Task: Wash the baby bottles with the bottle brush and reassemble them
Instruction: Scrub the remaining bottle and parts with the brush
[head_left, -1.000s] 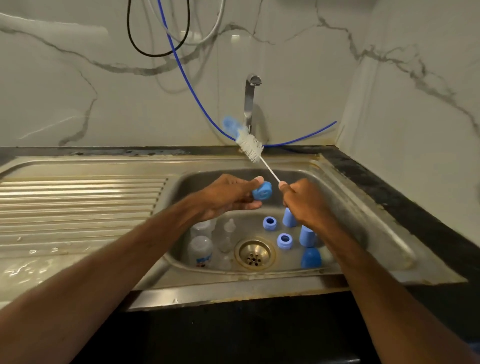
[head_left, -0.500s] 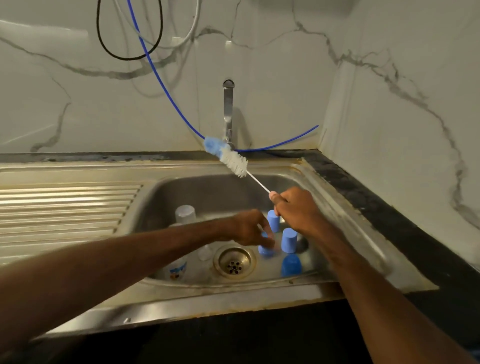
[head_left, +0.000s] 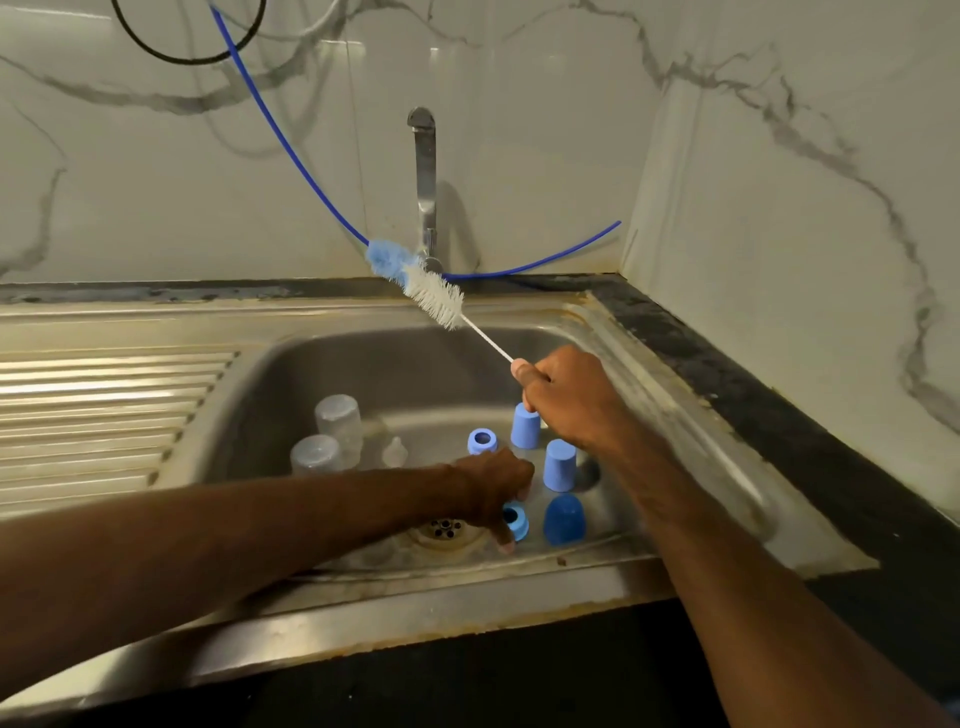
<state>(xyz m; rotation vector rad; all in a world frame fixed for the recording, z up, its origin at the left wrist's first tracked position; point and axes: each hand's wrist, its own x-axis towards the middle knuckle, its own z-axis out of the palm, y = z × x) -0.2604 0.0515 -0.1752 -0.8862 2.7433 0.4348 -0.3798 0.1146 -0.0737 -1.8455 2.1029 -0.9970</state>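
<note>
Brush (head_left: 434, 296) held clear above the sink (head_left: 363, 364)
Gripped by the right hand (head_left: 566, 395); a ring (head_left: 515, 519) is seemingly pinched by the left hand (head_left: 493, 486)

**Crowded sink, open rear floor**

In the stainless steel sink basin (head_left: 395, 374), two upturned clear plastic bottles (head_left: 338, 423) block the left; three blue plastic caps (head_left: 560, 466) and a blue screw ring (head_left: 482, 441) crowd the right. The left hand (head_left: 493, 488), gripping a second blue ring (head_left: 515, 519), covers the front. The rear floor lies open. Above it, the right hand (head_left: 566, 400) holds a white-bristled bottle brush (head_left: 436, 296) slanting before the chrome tap (head_left: 425, 182).
</note>
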